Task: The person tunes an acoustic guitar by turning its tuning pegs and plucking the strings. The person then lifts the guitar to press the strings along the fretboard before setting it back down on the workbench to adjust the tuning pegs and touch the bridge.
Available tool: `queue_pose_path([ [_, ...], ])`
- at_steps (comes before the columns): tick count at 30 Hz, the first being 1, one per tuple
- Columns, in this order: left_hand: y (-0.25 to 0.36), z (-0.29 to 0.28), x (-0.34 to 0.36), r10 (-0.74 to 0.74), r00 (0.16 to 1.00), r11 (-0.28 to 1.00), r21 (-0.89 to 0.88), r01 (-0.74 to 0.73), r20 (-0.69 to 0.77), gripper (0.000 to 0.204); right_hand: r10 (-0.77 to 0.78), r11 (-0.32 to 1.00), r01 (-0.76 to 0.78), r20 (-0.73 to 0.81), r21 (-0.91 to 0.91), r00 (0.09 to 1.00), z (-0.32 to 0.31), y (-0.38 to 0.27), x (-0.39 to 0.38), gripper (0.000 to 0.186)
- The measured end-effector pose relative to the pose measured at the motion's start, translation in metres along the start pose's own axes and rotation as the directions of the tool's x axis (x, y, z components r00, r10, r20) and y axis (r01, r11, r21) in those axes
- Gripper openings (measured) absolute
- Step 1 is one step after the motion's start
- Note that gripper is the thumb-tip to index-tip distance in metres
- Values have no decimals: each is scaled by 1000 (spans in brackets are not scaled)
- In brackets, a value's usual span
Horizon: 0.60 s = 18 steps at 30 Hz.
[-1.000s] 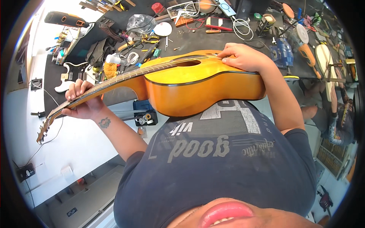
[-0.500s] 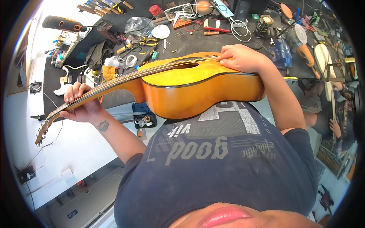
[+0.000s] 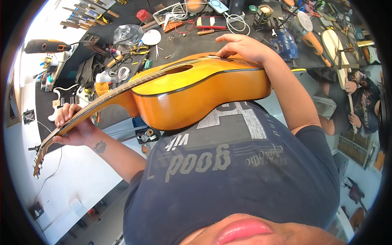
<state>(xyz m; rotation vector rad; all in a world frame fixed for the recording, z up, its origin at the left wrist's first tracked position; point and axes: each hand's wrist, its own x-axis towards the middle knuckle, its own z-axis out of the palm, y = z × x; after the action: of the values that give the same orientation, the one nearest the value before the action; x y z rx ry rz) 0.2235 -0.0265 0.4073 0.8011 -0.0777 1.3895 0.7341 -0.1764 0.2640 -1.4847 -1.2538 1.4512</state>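
Observation:
An acoustic guitar with a glossy yellow-orange body lies across my front, its neck pointing left and its headstock at the far left. My left hand wraps round the neck near the headstock, fingertips on the strings and thumb behind. Over the strings by the bridge end of the body is my right hand, with its fingers apart and stretched out, some touching or just above the strings. The right wrist and forearm lean over the body's right end. The sound hole shows partly, seen at a slant.
Beyond the guitar, a dark bench holds pliers, a red multimeter, a white phone-like device, a blue power tool and plastic bags. A white guitar body lies left. At right, another person holds a pale guitar neck.
The view has shifted, so the bench and guitar sit further left. The guitar's headstock end has dipped lower. My right hand's fingers have lifted and spread; the left hand keeps its grip.

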Motion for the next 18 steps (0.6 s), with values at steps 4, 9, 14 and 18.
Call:
queue_pose_path([
  [4, 1, -4, 2, -1, 1000, 1000, -8, 2, 8, 42, -41, 991, 26, -117, -131, 992, 1, -2, 2, 48],
  [9, 2, -5, 2, -4, 1000, 1000, 3, 4, 9, 41, -62, 949, 39, -64, -314, 996, -3, 10, 10, 44],
  [14, 0, -2, 1, -6, 1000, 1000, -8, 6, -11, 41, -30, 917, 34, 16, -398, 999, 0, 3, 7, 43],
  [18, -1, -2, 1, 2, 1000, 1000, -14, -2, -17, 41, -49, 881, 78, 75, -466, 996, 5, -6, 4, 43],
])
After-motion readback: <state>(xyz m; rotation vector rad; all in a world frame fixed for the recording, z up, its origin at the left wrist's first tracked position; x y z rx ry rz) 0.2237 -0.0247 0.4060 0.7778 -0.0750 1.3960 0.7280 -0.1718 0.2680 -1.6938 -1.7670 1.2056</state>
